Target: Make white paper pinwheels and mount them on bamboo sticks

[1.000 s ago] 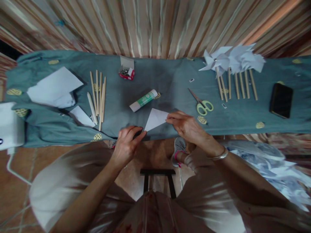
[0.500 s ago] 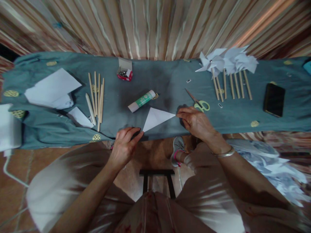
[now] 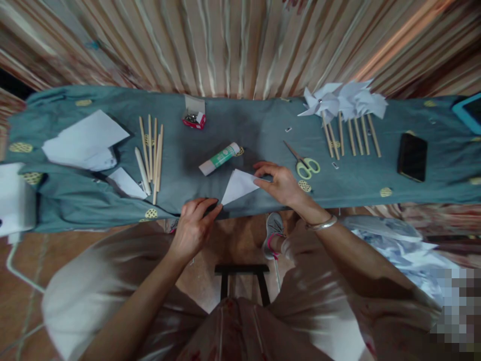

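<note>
A white folded paper triangle (image 3: 240, 186) lies near the front edge of the cloth-covered table (image 3: 259, 130). My left hand (image 3: 196, 223) pinches its lower left corner between thumb and fingers. Over its right part is my right hand (image 3: 280, 184), thumb and fingers on the paper near the right corner. Just behind the triangle lies a glue stick (image 3: 220, 159) with a green label. Green-handled scissors (image 3: 304, 163) rest behind and to the right of my right hand.
Left: stacked white paper (image 3: 82, 143), a smaller paper piece (image 3: 127, 183) and several wooden sticks (image 3: 150, 155). Behind: a red box of pins (image 3: 194, 114). Right: several paper pinwheels (image 3: 345, 103), a black phone (image 3: 412, 156) and a blue-edged device (image 3: 469, 113). A plastic bag (image 3: 398, 245) is below the table edge.
My right hand has moved left from the triangle's right tip onto its right part, and its fingers are more spread. My left hand has stayed at the lower left corner. The view has shifted slightly.
</note>
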